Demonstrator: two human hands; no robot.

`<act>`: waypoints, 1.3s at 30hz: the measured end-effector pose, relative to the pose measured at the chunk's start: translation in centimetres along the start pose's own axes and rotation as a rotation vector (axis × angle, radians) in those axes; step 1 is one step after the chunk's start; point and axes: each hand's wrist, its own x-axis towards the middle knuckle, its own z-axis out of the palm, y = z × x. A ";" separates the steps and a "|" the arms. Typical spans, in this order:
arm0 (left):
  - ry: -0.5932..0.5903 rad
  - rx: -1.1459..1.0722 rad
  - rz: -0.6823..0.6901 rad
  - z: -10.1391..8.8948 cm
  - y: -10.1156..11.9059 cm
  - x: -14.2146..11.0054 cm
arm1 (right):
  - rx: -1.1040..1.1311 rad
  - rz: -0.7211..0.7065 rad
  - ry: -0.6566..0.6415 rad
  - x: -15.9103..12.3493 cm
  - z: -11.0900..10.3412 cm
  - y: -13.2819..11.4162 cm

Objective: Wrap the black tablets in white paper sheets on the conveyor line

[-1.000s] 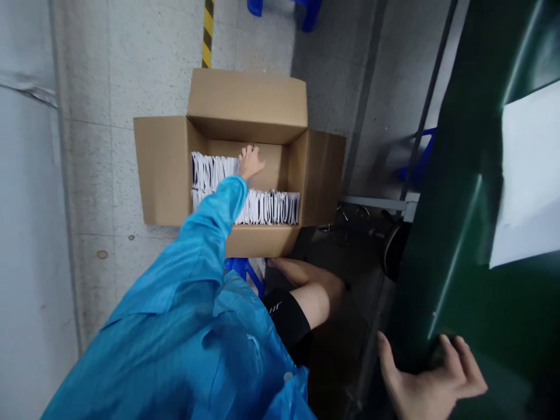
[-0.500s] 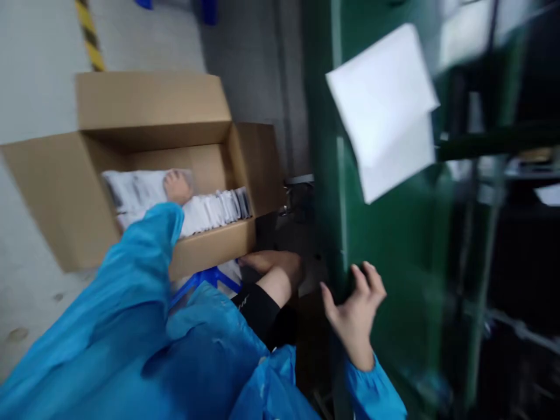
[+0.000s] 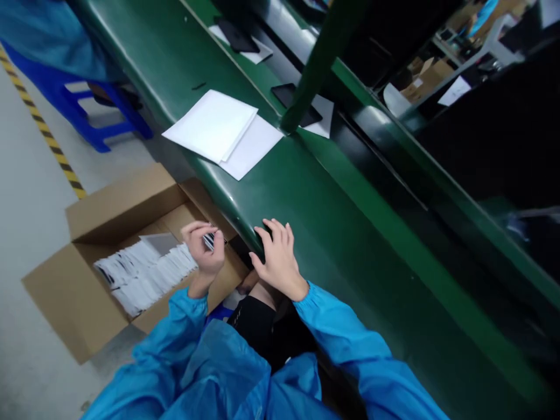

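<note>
My left hand (image 3: 205, 251) is raised over the near right corner of an open cardboard box (image 3: 98, 297). Its fingers curl toward the thumb, and I see nothing held between them. Rows of thin white packets (image 3: 153, 274) stand packed in the box, with a greyish flat piece (image 3: 161, 243) at their far side. My right hand (image 3: 280, 256) is open, fingers spread, at the near edge of a green bench (image 3: 332, 233). Ahead of it on the bench lie white sheets or flat envelopes (image 3: 214, 125), overlapping.
Dark flat devices (image 3: 238, 36) rest on white papers farther back, beside a green post (image 3: 324, 58). At the far left is a blue stool (image 3: 94, 111) with part of a person in blue clothing (image 3: 56, 35). Yellow-black tape (image 3: 44, 125) marks the floor.
My left hand has come up out of the box, off the packets. The view has swung right, showing more of the bench. My right hand stays open at the bench edge.
</note>
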 end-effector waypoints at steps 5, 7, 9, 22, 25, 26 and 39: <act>-0.551 -0.106 0.375 8.9 8.2 8.8 | 0.501 0.077 0.334 -0.2 -0.5 1.2; -0.754 -0.120 0.459 14.9 10.6 10.7 | 0.620 0.067 0.447 -1.2 -1.4 2.4; -0.872 -0.032 0.450 20.9 12.3 12.1 | 0.668 0.023 0.507 -2.6 -2.7 4.0; -0.566 0.490 0.241 36.3 14.1 20.0 | 0.848 0.107 0.484 -7.5 -6.5 9.1; -0.574 0.545 0.244 37.2 14.1 20.5 | 0.870 0.127 0.468 -7.5 -6.7 9.1; -0.573 0.552 0.257 37.3 14.1 20.6 | 0.872 0.135 0.466 -7.5 -6.7 9.1; -0.646 0.250 1.020 29.0 20.7 6.1 | 1.576 0.391 1.042 -3.6 -7.6 17.0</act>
